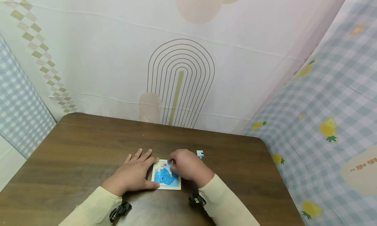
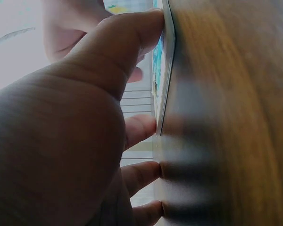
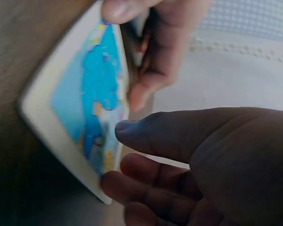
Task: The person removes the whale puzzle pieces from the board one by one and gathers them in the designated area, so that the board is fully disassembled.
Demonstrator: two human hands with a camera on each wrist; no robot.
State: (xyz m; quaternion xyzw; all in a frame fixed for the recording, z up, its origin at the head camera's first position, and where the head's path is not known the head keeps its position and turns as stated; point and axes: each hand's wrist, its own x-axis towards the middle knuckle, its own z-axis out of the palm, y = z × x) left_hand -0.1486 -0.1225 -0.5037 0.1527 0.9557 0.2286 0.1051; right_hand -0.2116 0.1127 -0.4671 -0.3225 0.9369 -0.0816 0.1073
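Pale sleeves [image 1: 232, 204] enter below; at lower centre the left hand [image 1: 134, 173], fingers spread, touches the left of the squarish puzzle [image 1: 165, 177], while the right hand [image 1: 189, 165] curls over its upper right, pinching or not I cannot tell, nearer the loose piece [image 1: 199, 153] just off that hand's upper right

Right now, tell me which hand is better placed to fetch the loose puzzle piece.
Likely the right hand: it lies nearer the loose puzzle piece, while the left hand, farther off, touches the puzzle board.

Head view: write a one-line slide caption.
Left hand touching a puzzle board, right hand over it, one loose piece lying apart.
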